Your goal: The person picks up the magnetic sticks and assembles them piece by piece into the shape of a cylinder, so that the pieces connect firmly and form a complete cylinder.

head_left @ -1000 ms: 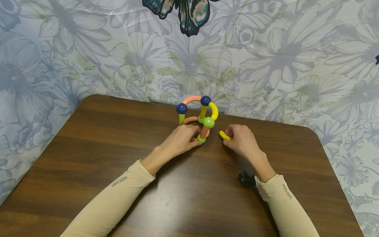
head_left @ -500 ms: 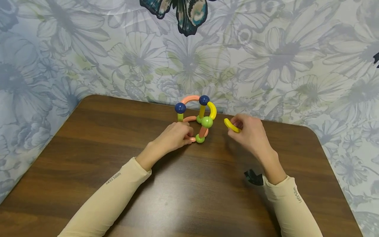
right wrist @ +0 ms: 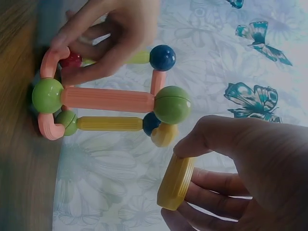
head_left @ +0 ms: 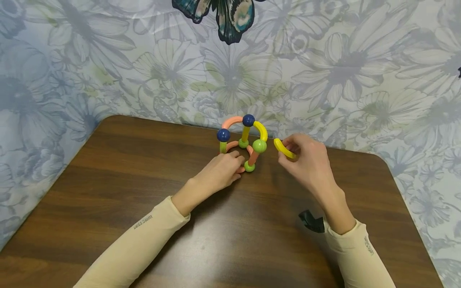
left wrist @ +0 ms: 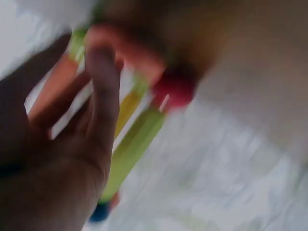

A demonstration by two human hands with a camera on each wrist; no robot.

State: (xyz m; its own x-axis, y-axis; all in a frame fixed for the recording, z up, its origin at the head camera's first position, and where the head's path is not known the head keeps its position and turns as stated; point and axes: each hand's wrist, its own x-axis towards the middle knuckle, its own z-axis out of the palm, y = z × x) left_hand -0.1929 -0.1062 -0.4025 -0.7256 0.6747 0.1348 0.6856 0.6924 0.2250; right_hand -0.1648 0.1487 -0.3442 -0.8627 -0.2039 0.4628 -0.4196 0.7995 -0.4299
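A frame of magnetic rods and balls stands on the brown table near its far edge. Its upper ring shows two blue balls, a green ball, a curved orange rod and a curved yellow rod. My left hand pinches a curved orange rod at the base, beside a red ball. To the right of the frame, my right hand holds a loose curved yellow rod between thumb and fingers, one end pointing toward the upper green ball, apart from it.
A flower-patterned wall covering with a dark butterfly rises behind the table's far edge. A black strap piece sticks out by the right wrist. Both forearms wear beige sleeves.
My right hand has raised the loose yellow rod and carried it slightly right. My left hand's fingers have shifted from the front upright to the base rod, and the frame has turned slightly.
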